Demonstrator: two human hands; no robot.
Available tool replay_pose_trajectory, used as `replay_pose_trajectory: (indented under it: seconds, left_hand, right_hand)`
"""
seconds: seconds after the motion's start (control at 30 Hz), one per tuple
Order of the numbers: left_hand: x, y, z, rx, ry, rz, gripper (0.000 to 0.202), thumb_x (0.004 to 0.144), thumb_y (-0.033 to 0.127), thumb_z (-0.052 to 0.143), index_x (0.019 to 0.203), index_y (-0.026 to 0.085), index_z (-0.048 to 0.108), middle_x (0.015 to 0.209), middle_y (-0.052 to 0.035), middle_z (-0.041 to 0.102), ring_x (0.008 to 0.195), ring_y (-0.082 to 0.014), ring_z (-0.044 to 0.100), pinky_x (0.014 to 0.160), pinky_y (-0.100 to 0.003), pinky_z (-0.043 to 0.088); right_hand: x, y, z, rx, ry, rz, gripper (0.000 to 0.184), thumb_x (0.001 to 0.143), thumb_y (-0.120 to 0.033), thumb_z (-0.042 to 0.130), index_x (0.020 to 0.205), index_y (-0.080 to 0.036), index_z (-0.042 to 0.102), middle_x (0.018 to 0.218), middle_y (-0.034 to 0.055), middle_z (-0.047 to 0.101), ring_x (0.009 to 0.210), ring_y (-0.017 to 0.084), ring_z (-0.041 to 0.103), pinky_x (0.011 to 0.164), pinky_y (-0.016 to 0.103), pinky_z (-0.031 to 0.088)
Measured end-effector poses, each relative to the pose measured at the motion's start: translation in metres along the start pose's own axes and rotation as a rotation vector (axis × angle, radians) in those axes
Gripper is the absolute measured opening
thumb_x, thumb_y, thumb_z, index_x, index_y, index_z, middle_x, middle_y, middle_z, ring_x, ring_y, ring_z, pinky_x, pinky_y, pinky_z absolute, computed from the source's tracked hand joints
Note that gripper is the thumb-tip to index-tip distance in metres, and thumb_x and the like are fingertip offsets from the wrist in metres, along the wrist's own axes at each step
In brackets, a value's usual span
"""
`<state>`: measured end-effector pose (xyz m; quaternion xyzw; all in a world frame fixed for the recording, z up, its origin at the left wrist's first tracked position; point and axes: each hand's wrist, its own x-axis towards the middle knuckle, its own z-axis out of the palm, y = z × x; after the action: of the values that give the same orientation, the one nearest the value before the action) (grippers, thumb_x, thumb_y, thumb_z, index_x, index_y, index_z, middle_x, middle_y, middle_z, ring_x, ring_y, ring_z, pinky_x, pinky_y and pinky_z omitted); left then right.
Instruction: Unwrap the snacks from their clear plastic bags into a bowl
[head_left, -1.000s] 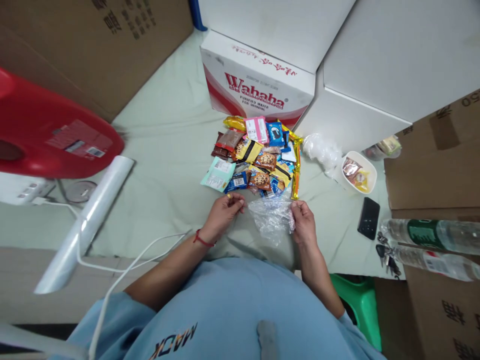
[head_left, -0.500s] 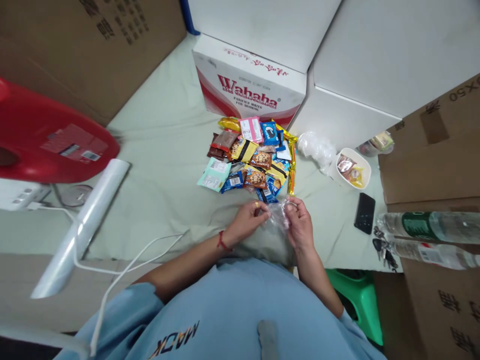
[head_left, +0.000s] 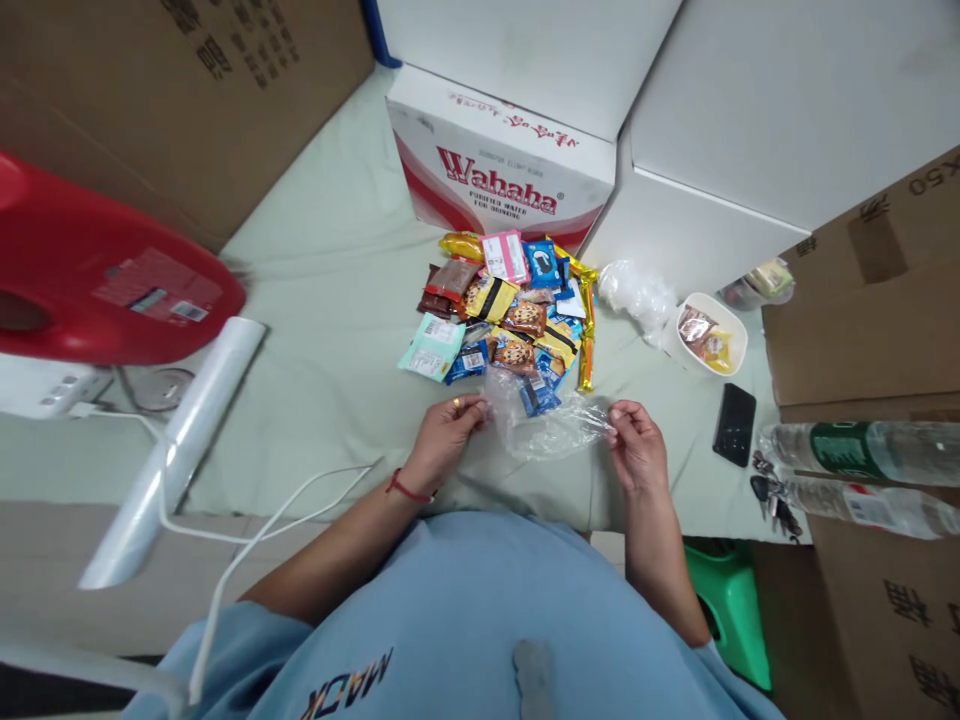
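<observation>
A clear plastic bag point(head_left: 547, 425) is stretched between my two hands just above the pale green cloth. My left hand point(head_left: 444, 438) pinches its left edge, a ring on one finger and a red string at the wrist. My right hand point(head_left: 637, 445) pinches the right edge. Directly beyond the bag lies a pile of small wrapped snacks point(head_left: 510, 315): cookie packs, blue biscuit packs, a pink pack, a mint-green pack and gold-wrapped sticks.
A Wahaha water carton point(head_left: 502, 165) and white boxes stand behind the pile. A crumpled plastic bag point(head_left: 634, 295), a white bowl point(head_left: 731, 340) with snacks, a black phone point(head_left: 735, 425), keys and water bottles point(head_left: 862, 450) lie right. A red stool point(head_left: 97, 270), plastic roll point(head_left: 180, 440) and white cable are left.
My hands came together over the bag half a second ago, then drew apart, pulling the clear bag wide between them.
</observation>
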<state>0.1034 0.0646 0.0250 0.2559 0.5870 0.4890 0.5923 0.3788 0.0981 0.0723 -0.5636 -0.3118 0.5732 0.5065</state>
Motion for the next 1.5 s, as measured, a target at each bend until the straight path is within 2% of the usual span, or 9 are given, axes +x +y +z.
replay_pose_trajectory:
  seconds: [0.2, 0.4, 0.53, 0.63, 0.83, 1.07, 1.2, 1.4, 1.5]
  left_hand:
    - [-0.001, 0.001, -0.011, 0.022, 0.046, -0.021, 0.041, 0.066, 0.054, 0.078, 0.086, 0.019, 0.071, 0.075, -0.0029, 0.072, 0.072, -0.0185, 0.064, 0.068, -0.031, 0.053]
    - [-0.012, 0.004, -0.01, 0.082, -0.017, -0.016, 0.039, 0.071, 0.054, 0.076, 0.086, 0.018, 0.074, 0.081, -0.005, 0.075, 0.074, -0.0191, 0.067, 0.07, -0.031, 0.053]
    - [-0.016, 0.009, -0.006, 0.1, -0.062, -0.012, 0.045, 0.071, 0.059, 0.075, 0.09, 0.018, 0.073, 0.087, -0.0065, 0.077, 0.076, -0.0201, 0.069, 0.071, -0.032, 0.053]
    - [-0.02, 0.013, -0.006, 0.054, -0.069, -0.014, 0.041, 0.07, 0.055, 0.077, 0.087, 0.018, 0.071, 0.088, -0.0061, 0.076, 0.074, -0.0182, 0.068, 0.07, -0.03, 0.052]
    - [-0.035, 0.019, -0.033, -0.057, 0.047, -0.071, 0.028, 0.07, 0.046, 0.072, 0.078, 0.02, 0.066, 0.078, -0.0044, 0.074, 0.069, -0.018, 0.067, 0.068, -0.031, 0.054]
    - [-0.05, 0.017, -0.079, 0.228, 0.235, 0.008, 0.038, 0.071, 0.034, 0.059, 0.103, 0.022, 0.075, 0.111, -0.0082, 0.077, 0.102, -0.0265, 0.069, 0.067, -0.03, 0.053]
    - [-0.038, 0.02, -0.064, 0.416, 0.305, 0.208, 0.061, 0.08, 0.049, 0.062, 0.133, 0.02, 0.06, 0.128, -0.0118, 0.072, 0.112, -0.0286, 0.067, 0.088, -0.038, 0.053]
    - [0.001, 0.014, -0.042, 0.735, 0.32, 0.301, 0.032, 0.088, 0.045, 0.053, 0.094, 0.02, 0.072, 0.084, -0.0071, 0.074, 0.082, -0.0244, 0.067, 0.082, -0.035, 0.049]
    - [0.014, 0.015, -0.044, 0.705, 0.379, 0.32, 0.036, 0.09, 0.043, 0.05, 0.105, 0.017, 0.069, 0.092, -0.0087, 0.073, 0.083, -0.0235, 0.066, 0.083, -0.035, 0.05]
  right_hand:
    - [-0.002, 0.005, -0.031, -0.148, 0.067, -0.036, 0.04, 0.064, -0.045, 0.09, 0.087, -0.022, 0.066, 0.068, -0.0051, 0.052, 0.055, 0.009, 0.044, 0.05, 0.024, 0.036]
    - [-0.009, -0.001, -0.058, -0.763, 0.023, -0.224, 0.039, 0.083, -0.058, 0.072, 0.093, -0.02, 0.073, 0.094, 0.0082, 0.067, 0.082, 0.021, 0.061, 0.071, 0.036, 0.052]
    - [0.001, -0.012, -0.026, -0.97, -0.136, -0.576, 0.049, 0.088, -0.055, 0.071, 0.125, -0.023, 0.068, 0.127, 0.0132, 0.064, 0.119, 0.03, 0.057, 0.101, 0.048, 0.05]
    - [0.018, -0.005, 0.014, -1.014, -0.34, -0.668, 0.054, 0.085, -0.054, 0.075, 0.129, -0.023, 0.067, 0.13, 0.0133, 0.067, 0.128, 0.033, 0.053, 0.113, 0.053, 0.04]
    - [0.037, 0.014, 0.044, -0.613, -0.312, -0.292, 0.029, 0.09, -0.052, 0.063, 0.091, -0.024, 0.067, 0.076, 0.0021, 0.07, 0.069, 0.02, 0.064, 0.071, 0.036, 0.053]
    - [0.02, 0.004, 0.03, -0.481, -0.223, -0.085, 0.034, 0.081, -0.055, 0.073, 0.086, -0.023, 0.064, 0.05, -0.0085, 0.05, 0.04, 0.011, 0.039, 0.045, 0.026, 0.031]
    - [0.013, 0.01, 0.028, -0.471, -0.234, -0.071, 0.037, 0.08, -0.057, 0.074, 0.087, -0.023, 0.064, 0.055, -0.0082, 0.051, 0.041, 0.01, 0.039, 0.044, 0.026, 0.03]
    - [0.005, 0.02, 0.007, -0.462, -0.146, -0.068, 0.038, 0.082, -0.059, 0.072, 0.09, -0.022, 0.064, 0.051, -0.0089, 0.048, 0.042, 0.011, 0.039, 0.045, 0.025, 0.029]
    - [-0.005, 0.031, -0.01, -0.446, -0.078, -0.066, 0.041, 0.082, -0.061, 0.073, 0.09, -0.021, 0.064, 0.051, -0.009, 0.049, 0.044, 0.011, 0.038, 0.046, 0.025, 0.03]
